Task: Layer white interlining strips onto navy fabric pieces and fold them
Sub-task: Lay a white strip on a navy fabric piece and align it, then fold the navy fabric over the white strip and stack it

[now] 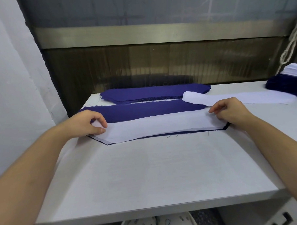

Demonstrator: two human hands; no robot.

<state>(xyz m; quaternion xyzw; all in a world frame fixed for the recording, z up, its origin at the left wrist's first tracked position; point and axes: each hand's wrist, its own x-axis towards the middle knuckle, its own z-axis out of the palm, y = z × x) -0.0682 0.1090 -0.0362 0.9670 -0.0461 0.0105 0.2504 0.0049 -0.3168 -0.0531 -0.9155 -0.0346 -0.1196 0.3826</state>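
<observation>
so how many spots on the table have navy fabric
3: a navy stack at the back, a navy piece under the white strip, a navy pile far right, partly out of frame.

Left hand (91, 123), right hand (231, 111) pinch interlining strip (162, 127) ends.

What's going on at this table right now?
A person is laying a white interlining strip on a navy fabric piece on the table. The left hand pinches the strip's left end and the right hand its right end. The strip covers the piece's near half. Behind lie a stack of navy pieces and a spare white strip.
</observation>
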